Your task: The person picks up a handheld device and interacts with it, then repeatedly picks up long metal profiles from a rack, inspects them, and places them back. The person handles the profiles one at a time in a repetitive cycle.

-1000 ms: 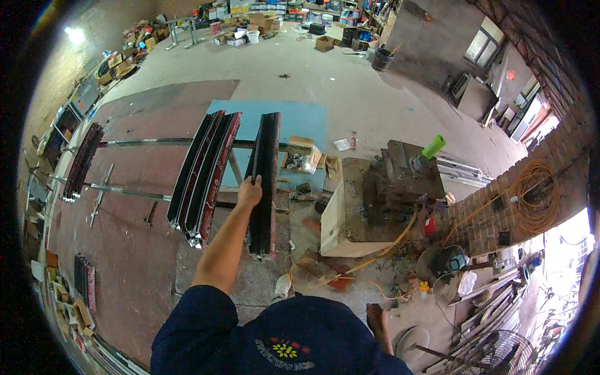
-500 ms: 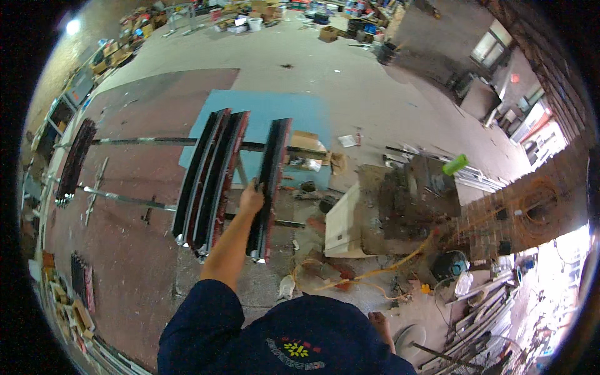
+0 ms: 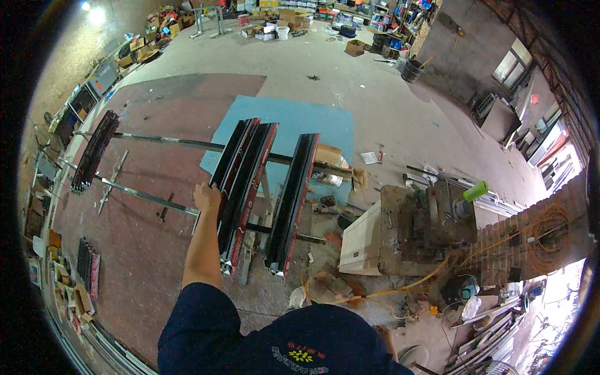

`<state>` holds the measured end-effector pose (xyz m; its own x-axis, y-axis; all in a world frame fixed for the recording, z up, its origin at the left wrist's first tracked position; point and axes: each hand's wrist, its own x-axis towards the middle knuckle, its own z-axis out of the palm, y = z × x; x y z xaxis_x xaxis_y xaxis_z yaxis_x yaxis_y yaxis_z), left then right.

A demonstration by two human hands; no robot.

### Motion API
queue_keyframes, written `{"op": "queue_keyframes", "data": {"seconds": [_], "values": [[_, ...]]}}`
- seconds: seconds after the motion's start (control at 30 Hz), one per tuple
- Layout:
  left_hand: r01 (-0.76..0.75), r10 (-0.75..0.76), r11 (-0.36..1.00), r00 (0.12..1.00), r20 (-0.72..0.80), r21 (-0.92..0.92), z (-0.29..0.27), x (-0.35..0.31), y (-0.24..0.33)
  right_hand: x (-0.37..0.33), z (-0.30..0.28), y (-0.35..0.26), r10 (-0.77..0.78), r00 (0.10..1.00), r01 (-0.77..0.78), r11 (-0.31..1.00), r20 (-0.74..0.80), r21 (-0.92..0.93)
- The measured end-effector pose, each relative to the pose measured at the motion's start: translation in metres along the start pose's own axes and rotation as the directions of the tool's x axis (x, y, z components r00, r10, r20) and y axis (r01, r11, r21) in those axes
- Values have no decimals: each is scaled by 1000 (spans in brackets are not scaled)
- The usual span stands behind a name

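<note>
Long black metal profiles with red edges lie across two rails in front of me. My left hand [image 3: 207, 197] reaches to the leftmost of the near group, its fingers closed at the left edge of that black metal profile [image 3: 230, 156]. Close beside it on the right lies a second black profile [image 3: 253, 178]. A third profile [image 3: 292, 200] rests apart, farther right. Of my right hand [image 3: 382, 336] only a small part shows by my right side, low in the picture; its fingers are hidden.
More profiles [image 3: 95, 150] lie bundled on the far left of the rails [image 3: 165, 142]. A smaller stack [image 3: 87, 269] is on the floor at left. To the right stands a cluttered workbench [image 3: 360, 240] with a green cylinder [image 3: 475, 190]. A yellow hose [image 3: 400, 289] trails below it.
My left hand has moved left from the rightmost near profile to the leftmost one. The whole view has shifted, so the scene sits farther right and lower.
</note>
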<state>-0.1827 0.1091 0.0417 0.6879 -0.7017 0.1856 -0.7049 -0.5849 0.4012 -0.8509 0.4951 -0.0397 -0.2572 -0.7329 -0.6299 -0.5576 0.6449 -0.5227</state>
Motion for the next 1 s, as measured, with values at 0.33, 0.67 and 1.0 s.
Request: {"op": "queue_keyframes", "data": {"seconds": [0.33, 0.67, 1.0], "values": [[-142, 210, 961, 932, -294, 236, -16, 64, -74, 16, 9, 9, -77, 993, 97, 967, 95, -235], [-628, 621, 743, 776, -113, -232, -189, -34, 111, -42, -15, -158, -557, 799, 566, 824, -226, -25], [-782, 975, -211, -212, -69, -586, -177, -204, 247, -144, -116, -267, -872, 195, 730, 435, -450, -527]]}}
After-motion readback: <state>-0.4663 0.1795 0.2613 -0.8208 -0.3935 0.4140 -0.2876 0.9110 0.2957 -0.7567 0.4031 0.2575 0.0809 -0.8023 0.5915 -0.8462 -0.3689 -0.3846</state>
